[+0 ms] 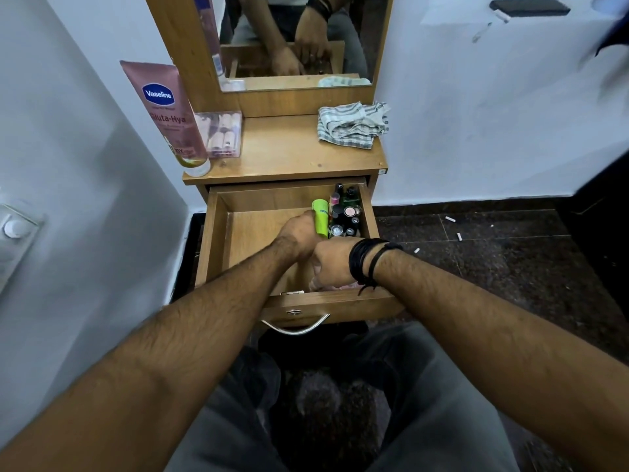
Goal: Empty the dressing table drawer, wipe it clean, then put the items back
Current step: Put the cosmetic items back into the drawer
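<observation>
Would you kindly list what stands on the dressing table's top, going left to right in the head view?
Pink Vaseline tube → clear plastic box of small bottles → crumpled striped grey-and-white cloth.

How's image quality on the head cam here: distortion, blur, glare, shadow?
Head view: strong wide-angle bending, walls and Vaseline tube lean outward. Upper right corner smeared by motion blur. Centre is sharp: green tube in the left hand, right hand, checked cloth. Light is soft and even, no hard glare; the mirror reflection is dim. Lap area below the drawer is dark.
</observation>
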`<move>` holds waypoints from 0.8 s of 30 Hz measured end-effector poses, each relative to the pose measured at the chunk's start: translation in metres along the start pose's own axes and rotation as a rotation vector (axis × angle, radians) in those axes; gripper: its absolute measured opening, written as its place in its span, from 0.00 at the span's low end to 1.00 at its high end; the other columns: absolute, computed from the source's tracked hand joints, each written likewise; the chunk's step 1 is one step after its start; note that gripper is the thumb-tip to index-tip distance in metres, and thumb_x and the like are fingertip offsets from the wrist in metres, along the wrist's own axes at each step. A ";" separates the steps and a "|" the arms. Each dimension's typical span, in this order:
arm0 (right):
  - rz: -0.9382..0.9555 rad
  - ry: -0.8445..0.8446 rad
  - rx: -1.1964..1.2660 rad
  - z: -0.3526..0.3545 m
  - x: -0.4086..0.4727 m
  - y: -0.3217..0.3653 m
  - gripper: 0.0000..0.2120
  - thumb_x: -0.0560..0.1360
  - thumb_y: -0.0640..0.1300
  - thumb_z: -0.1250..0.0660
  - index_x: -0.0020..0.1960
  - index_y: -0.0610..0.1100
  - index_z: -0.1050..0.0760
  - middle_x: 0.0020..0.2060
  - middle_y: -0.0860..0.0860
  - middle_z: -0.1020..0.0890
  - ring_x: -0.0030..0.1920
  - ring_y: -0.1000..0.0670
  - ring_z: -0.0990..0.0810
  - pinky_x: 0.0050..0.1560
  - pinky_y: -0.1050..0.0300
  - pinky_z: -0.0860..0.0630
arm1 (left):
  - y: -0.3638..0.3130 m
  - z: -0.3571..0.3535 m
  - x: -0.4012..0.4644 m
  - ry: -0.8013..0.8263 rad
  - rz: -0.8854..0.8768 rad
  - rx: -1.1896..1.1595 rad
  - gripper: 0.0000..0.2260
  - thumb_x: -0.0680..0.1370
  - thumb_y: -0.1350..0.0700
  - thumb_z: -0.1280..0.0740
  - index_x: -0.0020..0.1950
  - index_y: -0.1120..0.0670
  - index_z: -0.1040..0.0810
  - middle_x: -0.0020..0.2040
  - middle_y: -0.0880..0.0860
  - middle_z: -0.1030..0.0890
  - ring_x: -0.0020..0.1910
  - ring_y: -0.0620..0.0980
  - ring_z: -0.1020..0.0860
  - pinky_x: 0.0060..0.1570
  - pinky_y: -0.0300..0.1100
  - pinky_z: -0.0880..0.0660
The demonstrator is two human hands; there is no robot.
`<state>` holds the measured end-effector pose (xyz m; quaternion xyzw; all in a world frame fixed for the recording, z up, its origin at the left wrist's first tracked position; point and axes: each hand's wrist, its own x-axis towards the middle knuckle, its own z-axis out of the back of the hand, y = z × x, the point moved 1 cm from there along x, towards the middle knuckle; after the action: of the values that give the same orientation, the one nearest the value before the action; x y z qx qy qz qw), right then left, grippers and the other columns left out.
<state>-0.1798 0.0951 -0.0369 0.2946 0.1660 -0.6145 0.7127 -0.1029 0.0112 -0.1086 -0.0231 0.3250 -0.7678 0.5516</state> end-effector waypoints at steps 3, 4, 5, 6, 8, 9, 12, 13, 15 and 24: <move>-0.006 0.011 -0.011 0.001 -0.002 0.000 0.13 0.74 0.53 0.30 0.45 0.43 0.17 0.41 0.48 0.14 0.47 0.47 0.16 0.51 0.51 0.18 | -0.002 0.001 -0.005 0.007 0.005 0.015 0.21 0.79 0.53 0.31 0.68 0.60 0.29 0.61 0.62 0.19 0.58 0.62 0.21 0.50 0.45 0.27; -0.004 0.010 -0.017 0.002 -0.003 0.000 0.13 0.74 0.53 0.30 0.45 0.43 0.18 0.41 0.48 0.15 0.47 0.47 0.16 0.51 0.52 0.19 | -0.002 0.001 -0.006 0.010 0.005 0.026 0.20 0.80 0.54 0.32 0.69 0.60 0.30 0.61 0.63 0.20 0.58 0.62 0.21 0.51 0.45 0.27; -0.001 0.008 -0.025 0.002 -0.004 0.001 0.13 0.74 0.53 0.30 0.43 0.43 0.19 0.40 0.49 0.16 0.47 0.47 0.17 0.51 0.52 0.19 | -0.002 0.002 -0.008 0.014 0.006 0.034 0.20 0.80 0.54 0.33 0.70 0.60 0.31 0.61 0.63 0.20 0.58 0.62 0.21 0.51 0.45 0.27; -0.003 0.004 -0.031 0.002 -0.005 0.001 0.12 0.75 0.53 0.30 0.42 0.44 0.20 0.39 0.49 0.17 0.46 0.47 0.17 0.51 0.53 0.19 | -0.002 0.002 -0.009 0.015 0.008 0.042 0.20 0.81 0.55 0.34 0.70 0.61 0.31 0.61 0.63 0.20 0.59 0.62 0.21 0.51 0.45 0.27; -0.015 0.005 -0.033 0.002 -0.007 0.002 0.12 0.75 0.53 0.30 0.44 0.43 0.20 0.39 0.49 0.18 0.44 0.48 0.18 0.48 0.55 0.20 | -0.002 0.003 -0.011 0.013 0.011 0.043 0.19 0.80 0.56 0.34 0.69 0.61 0.31 0.62 0.63 0.20 0.59 0.62 0.21 0.50 0.44 0.28; -0.022 0.011 -0.034 0.002 -0.009 0.003 0.13 0.76 0.53 0.31 0.46 0.42 0.19 0.40 0.49 0.17 0.43 0.48 0.18 0.45 0.57 0.21 | -0.002 0.003 -0.013 0.014 0.014 0.047 0.19 0.81 0.56 0.34 0.69 0.61 0.31 0.62 0.62 0.20 0.59 0.62 0.21 0.49 0.44 0.28; -0.037 0.034 -0.033 0.004 -0.012 0.005 0.15 0.77 0.52 0.32 0.50 0.41 0.17 0.39 0.49 0.17 0.33 0.52 0.22 0.37 0.60 0.25 | -0.002 0.007 -0.020 0.021 0.019 0.080 0.18 0.81 0.57 0.35 0.68 0.62 0.31 0.62 0.62 0.21 0.60 0.61 0.22 0.48 0.44 0.29; -0.039 0.029 -0.034 0.005 -0.012 0.006 0.15 0.77 0.53 0.32 0.51 0.41 0.18 0.39 0.49 0.17 0.33 0.52 0.23 0.39 0.59 0.24 | -0.001 0.011 -0.024 0.017 0.019 0.097 0.18 0.80 0.57 0.34 0.68 0.62 0.31 0.62 0.62 0.21 0.60 0.61 0.22 0.47 0.44 0.29; -0.045 0.007 -0.041 0.005 -0.011 0.007 0.15 0.76 0.53 0.30 0.51 0.41 0.18 0.41 0.48 0.17 0.40 0.48 0.20 0.46 0.55 0.21 | 0.001 0.022 -0.032 -0.008 0.006 0.151 0.21 0.78 0.56 0.32 0.67 0.63 0.31 0.62 0.62 0.21 0.60 0.62 0.22 0.50 0.45 0.27; -0.001 -0.316 0.206 0.029 0.009 0.041 0.11 0.74 0.54 0.30 0.50 0.47 0.20 0.50 0.47 0.18 0.50 0.45 0.20 0.48 0.56 0.25 | -0.015 0.155 -0.081 -0.364 -0.219 0.351 0.23 0.79 0.60 0.33 0.74 0.53 0.31 0.71 0.55 0.27 0.64 0.58 0.24 0.59 0.52 0.22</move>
<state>-0.1417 0.0733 -0.0107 0.2661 -0.0116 -0.6673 0.6956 -0.0221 0.0107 0.0473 -0.0997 0.0783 -0.8506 0.5103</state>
